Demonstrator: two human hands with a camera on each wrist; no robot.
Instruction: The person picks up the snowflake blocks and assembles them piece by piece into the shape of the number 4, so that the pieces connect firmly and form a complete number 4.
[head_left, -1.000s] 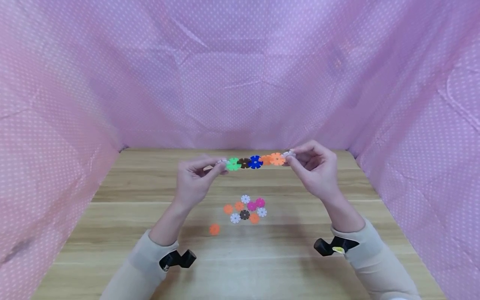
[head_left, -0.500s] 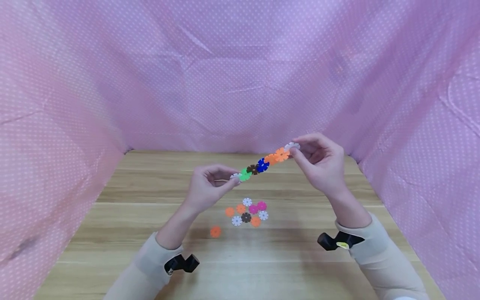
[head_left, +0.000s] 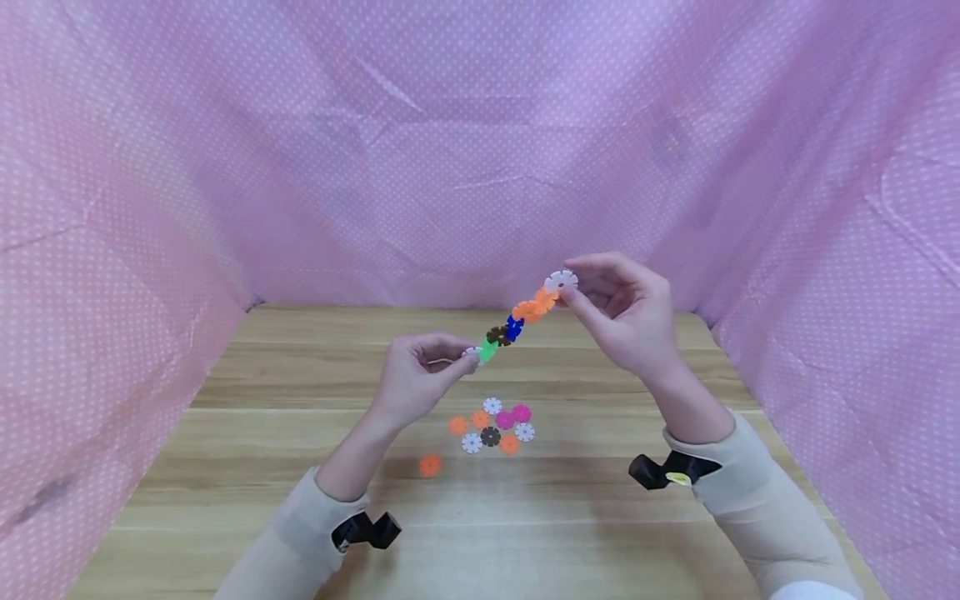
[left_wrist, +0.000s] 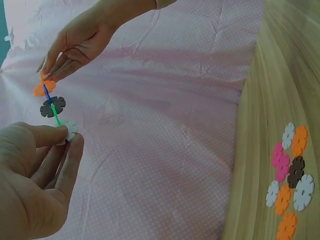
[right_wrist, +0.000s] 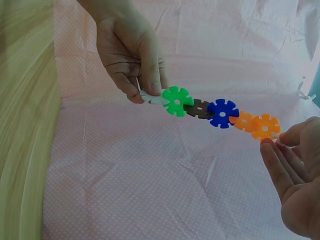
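A chain of slotted plastic snowflake discs hangs in the air between the two hands, slanting up to the right. My left hand (head_left: 412, 379) pinches the white disc (left_wrist: 70, 131) at its lower end between thumb and fingers. From there follow a green disc (right_wrist: 177, 101), a brown disc (right_wrist: 199, 108), a blue disc (right_wrist: 223, 113) and two orange discs (right_wrist: 265, 128). At the upper end, my right hand (head_left: 630, 321) pinches another white disc (head_left: 561, 282), mostly hidden behind the fingers in the right wrist view.
Below the chain, loose discs lie on the wooden table (head_left: 285, 417): a brown one (head_left: 491, 436), pink ones (head_left: 521, 412), white ones (head_left: 471, 442) and several orange ones. One orange disc (head_left: 430, 465) lies apart at the near left. Pink dotted cloth (head_left: 480, 183) surrounds the table.
The chain has tilted from nearly level to a slant. My right hand rose, then shifted left, turning its white disc more into view; my left hand moved right and slightly lower. The loose discs stayed put.
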